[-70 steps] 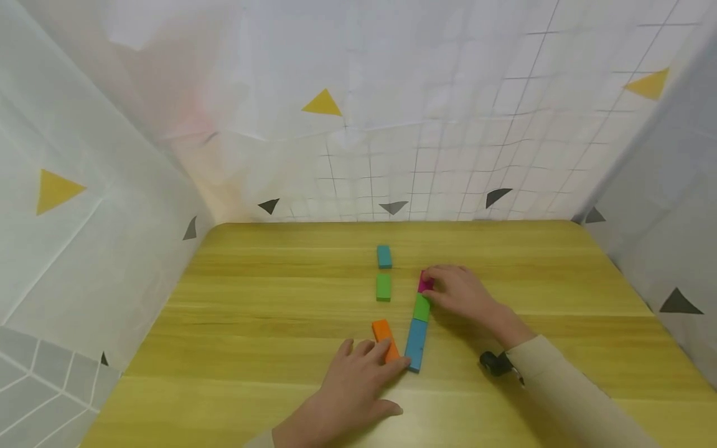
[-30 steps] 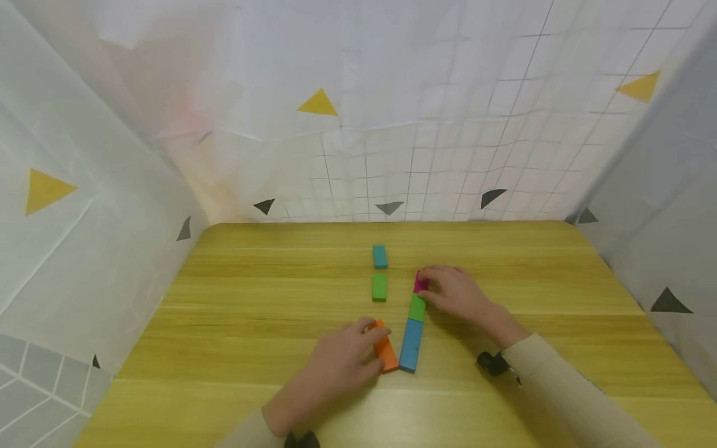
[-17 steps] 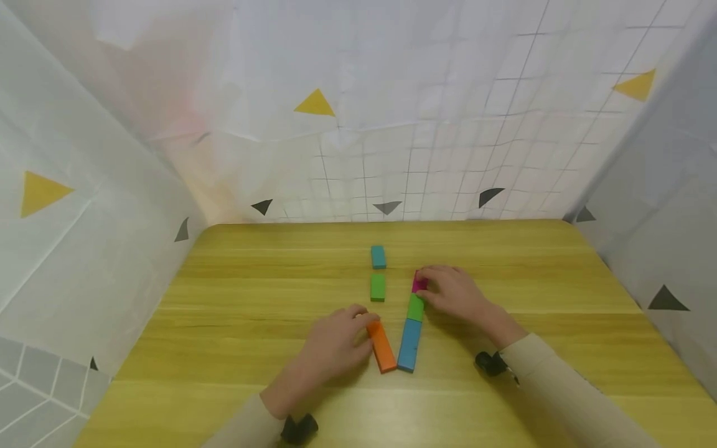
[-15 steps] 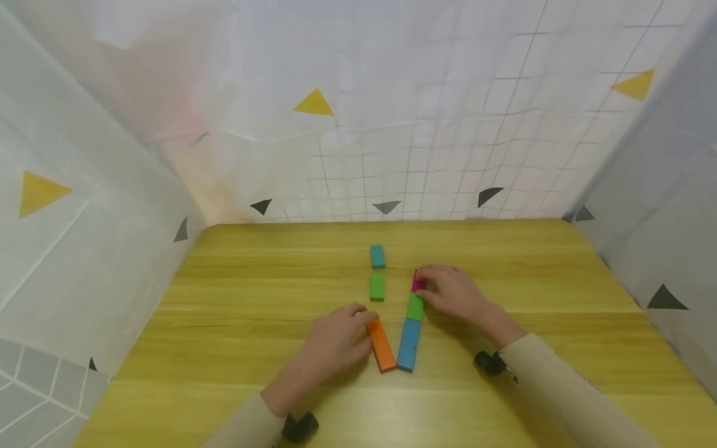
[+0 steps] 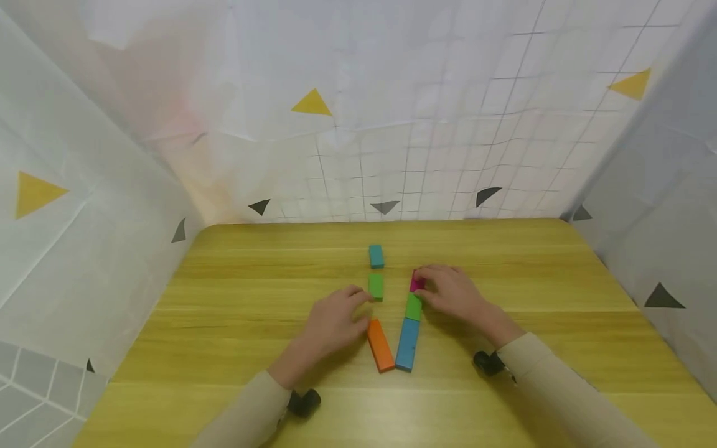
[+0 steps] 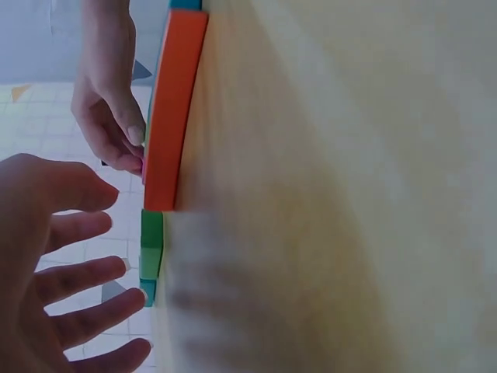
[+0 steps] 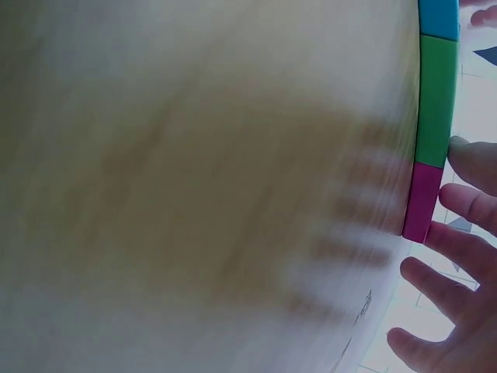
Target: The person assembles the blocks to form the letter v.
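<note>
One green block (image 5: 376, 285) lies on the worktop (image 5: 269, 280) beside the left hand (image 5: 336, 317), long axis running away from the person. That nearer grip is spread, unladen; the right hand (image 5: 450, 295), also loose, touches a magenta block (image 7: 421, 203).

The right hand (image 5: 450, 291) covers part of the pink block (image 5: 414, 285). I can't tell whether the left hand (image 5: 336, 317) touches the green block (image 5: 376, 285) beside it. Both sleeves (image 5: 566, 389) run off the head view's bottom edge.
</note>
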A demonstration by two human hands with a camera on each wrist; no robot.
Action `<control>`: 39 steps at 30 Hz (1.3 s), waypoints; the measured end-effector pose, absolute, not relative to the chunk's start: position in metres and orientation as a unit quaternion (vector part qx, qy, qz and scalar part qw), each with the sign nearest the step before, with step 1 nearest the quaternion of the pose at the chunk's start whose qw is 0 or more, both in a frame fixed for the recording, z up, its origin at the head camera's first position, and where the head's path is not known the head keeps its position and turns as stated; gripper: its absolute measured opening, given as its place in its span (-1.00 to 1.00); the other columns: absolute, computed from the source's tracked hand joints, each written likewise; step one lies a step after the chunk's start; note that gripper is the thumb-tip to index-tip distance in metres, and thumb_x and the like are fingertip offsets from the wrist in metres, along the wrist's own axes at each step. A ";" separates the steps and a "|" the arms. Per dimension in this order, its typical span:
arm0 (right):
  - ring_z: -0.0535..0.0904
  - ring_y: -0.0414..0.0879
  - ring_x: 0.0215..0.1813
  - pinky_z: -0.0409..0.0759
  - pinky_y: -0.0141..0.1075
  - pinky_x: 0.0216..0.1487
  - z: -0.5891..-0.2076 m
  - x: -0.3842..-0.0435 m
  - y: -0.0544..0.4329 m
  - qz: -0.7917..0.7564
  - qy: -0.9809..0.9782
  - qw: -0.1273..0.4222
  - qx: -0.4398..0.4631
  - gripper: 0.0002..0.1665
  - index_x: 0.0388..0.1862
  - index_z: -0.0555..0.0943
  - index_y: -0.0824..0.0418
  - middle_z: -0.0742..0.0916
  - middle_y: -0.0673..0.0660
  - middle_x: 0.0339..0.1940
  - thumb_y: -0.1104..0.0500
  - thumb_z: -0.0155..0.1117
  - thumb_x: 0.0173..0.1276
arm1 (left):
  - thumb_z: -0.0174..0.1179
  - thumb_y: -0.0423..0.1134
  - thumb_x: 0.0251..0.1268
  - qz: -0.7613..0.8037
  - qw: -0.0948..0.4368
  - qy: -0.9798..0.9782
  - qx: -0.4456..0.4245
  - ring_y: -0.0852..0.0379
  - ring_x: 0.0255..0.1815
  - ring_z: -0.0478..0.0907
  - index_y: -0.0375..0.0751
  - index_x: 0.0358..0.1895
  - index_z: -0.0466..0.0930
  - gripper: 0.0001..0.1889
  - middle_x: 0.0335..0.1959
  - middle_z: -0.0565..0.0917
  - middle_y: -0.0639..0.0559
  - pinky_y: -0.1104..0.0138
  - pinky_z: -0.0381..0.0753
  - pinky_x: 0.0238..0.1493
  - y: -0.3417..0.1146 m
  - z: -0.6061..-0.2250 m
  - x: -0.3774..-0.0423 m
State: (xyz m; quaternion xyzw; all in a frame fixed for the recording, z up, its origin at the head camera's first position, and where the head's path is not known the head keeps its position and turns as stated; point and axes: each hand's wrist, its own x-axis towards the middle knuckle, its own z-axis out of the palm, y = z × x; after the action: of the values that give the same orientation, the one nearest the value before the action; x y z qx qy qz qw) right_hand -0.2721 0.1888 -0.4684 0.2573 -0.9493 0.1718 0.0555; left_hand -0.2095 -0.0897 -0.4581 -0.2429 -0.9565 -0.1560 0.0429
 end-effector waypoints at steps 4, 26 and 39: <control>0.65 -0.08 -0.01 0.56 0.05 0.14 -0.468 -0.272 0.188 0.170 -0.949 0.055 0.260 -0.81 -0.11 0.68 -0.02 0.76 -0.07 -0.08 -0.01 0.35 0.34 | 0.18 -0.05 0.33 -0.162 0.048 -0.955 -0.244 0.11 0.10 0.63 0.16 0.14 0.61 -0.67 0.16 0.62 0.17 0.20 0.68 -0.06 -0.090 -0.460 -0.219; 0.65 -0.01 0.04 0.52 0.12 0.22 -0.467 -0.272 0.188 0.163 -0.950 0.055 0.262 -0.78 -0.08 0.67 0.00 0.76 -0.03 -0.03 0.01 0.36 0.33 | 0.17 0.05 0.15 -0.161 -0.017 -0.952 -0.261 0.03 0.34 0.47 0.21 0.22 0.49 -0.51 0.40 0.45 0.14 0.07 0.55 0.24 -0.086 -0.464 -0.266; 0.66 -0.10 -0.07 0.62 -0.06 0.03 -0.467 -0.272 0.188 0.167 -0.945 0.071 0.272 -0.81 -0.12 0.68 0.00 0.77 -0.07 -0.12 0.04 0.39 0.31 | 0.21 0.15 0.21 -0.136 -0.044 -0.950 -0.279 0.03 0.38 0.44 0.19 0.28 0.47 -0.46 0.43 0.43 0.11 0.06 0.52 0.28 -0.081 -0.460 -0.279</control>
State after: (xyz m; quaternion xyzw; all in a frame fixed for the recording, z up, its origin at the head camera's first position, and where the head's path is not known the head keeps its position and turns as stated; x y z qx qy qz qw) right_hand -0.2725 0.1883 -0.4672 0.2721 -0.9450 0.1673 0.0706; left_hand -0.2791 -0.0810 -0.4605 -0.2786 -0.9497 -0.1363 -0.0436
